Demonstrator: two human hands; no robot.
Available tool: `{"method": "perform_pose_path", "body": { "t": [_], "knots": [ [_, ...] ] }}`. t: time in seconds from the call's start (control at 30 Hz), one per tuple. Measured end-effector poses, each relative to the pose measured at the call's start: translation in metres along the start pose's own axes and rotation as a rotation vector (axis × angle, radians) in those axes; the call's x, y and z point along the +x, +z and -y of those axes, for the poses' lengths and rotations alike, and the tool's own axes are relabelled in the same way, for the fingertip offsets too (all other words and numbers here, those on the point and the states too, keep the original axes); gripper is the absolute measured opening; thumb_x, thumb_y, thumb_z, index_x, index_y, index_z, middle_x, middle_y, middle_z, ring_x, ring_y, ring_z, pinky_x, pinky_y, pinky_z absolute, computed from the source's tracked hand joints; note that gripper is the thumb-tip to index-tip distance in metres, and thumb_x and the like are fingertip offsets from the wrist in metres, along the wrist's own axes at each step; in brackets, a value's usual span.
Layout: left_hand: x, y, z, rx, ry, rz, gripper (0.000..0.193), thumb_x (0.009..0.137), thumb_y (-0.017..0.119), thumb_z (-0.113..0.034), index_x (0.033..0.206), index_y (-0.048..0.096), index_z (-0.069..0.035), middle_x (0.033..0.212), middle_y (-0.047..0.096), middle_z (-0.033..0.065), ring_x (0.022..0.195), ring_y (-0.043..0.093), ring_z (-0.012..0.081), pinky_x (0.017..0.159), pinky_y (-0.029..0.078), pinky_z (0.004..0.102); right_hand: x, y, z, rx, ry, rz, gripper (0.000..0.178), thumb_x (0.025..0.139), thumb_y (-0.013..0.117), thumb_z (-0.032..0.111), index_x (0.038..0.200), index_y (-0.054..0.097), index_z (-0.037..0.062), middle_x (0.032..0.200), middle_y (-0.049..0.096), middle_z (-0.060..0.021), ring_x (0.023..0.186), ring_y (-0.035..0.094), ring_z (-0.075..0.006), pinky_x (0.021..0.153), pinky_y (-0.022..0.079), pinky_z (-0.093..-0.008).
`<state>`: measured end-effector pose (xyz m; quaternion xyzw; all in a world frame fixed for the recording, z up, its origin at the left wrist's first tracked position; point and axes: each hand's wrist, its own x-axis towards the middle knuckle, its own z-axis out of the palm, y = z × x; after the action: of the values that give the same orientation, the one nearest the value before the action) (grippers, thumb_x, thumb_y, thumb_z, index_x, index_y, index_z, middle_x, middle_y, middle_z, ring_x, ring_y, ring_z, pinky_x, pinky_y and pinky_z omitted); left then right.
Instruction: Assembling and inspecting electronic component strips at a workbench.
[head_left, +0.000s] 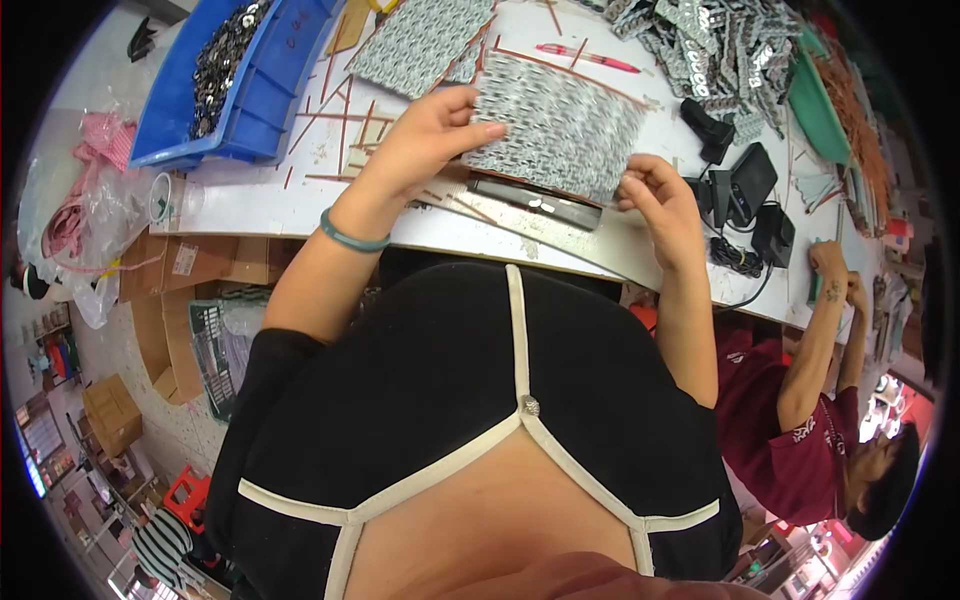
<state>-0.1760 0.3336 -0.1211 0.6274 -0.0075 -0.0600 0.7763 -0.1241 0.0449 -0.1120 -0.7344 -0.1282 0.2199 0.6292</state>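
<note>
A grey-and-white textured panel (560, 125) with reddish-brown strips along its edges is held up over the white table. My left hand (425, 140) is closed on its left edge, thumb lying over the front face. At the lower right corner my right hand (660, 205) pinches the panel between thumb and fingers. Below the panel lies a long dark bar-shaped object (545, 205) with small white bits on it, partly hidden. A flat metal strip (500, 225) runs beneath, by the table edge. Behind sits a similar textured panel (420, 45).
A blue bin (265, 100) with dark metal pieces stands left. Thin reddish-brown sticks and a pink pen (590, 58) lie about. Grey patterned strips (700, 50) are heaped at the far right, near black devices (750, 180) with cables. A co-worker (800, 430) works at right.
</note>
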Motion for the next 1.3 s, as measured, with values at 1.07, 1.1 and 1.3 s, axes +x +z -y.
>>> {"method": "perform_pose_path", "body": {
  "t": [1.07, 1.1, 1.3],
  "knots": [
    [-0.004, 0.011, -0.026, 0.365, 0.519, -0.122, 0.057, 0.075, 0.075, -0.012, 0.125, 0.048, -0.004, 0.114, 0.056, 0.0076, 0.100, 0.055, 0.0170, 0.088, 0.045, 0.0312, 0.004, -0.013, 0.095, -0.635, -0.516, 0.216, 0.021, 0.080, 0.063, 0.007, 0.096, 0.057, -0.0041, 0.075, 0.056, -0.0057, 0.063, 0.048, -0.0119, 0.056, 0.039, -0.0260],
    [-0.006, 0.012, -0.034, 0.489, 0.563, -0.011, 0.053, 0.074, 0.077, -0.016, 0.119, 0.053, -0.004, 0.108, 0.058, 0.0066, 0.095, 0.056, 0.0163, 0.086, 0.045, 0.0319, 0.000, -0.015, 0.103, -0.883, -0.496, 0.316, 0.020, 0.078, 0.062, 0.005, 0.094, 0.056, -0.0043, 0.071, 0.054, -0.0073, 0.061, 0.047, -0.0126, 0.055, 0.038, -0.0265],
    [-0.017, 0.001, 0.000, 0.508, 0.292, 0.041, 0.015, 0.079, 0.071, -0.010, 0.085, 0.061, 0.000, 0.072, 0.058, 0.0013, 0.066, 0.052, 0.0086, 0.060, 0.044, 0.0231, 0.005, 0.000, 0.073, -0.628, -0.357, 0.298, 0.026, 0.074, 0.069, 0.007, 0.096, 0.060, -0.0022, 0.073, 0.060, -0.0046, 0.064, 0.052, -0.0109, 0.058, 0.041, -0.0238]
  ]
}}
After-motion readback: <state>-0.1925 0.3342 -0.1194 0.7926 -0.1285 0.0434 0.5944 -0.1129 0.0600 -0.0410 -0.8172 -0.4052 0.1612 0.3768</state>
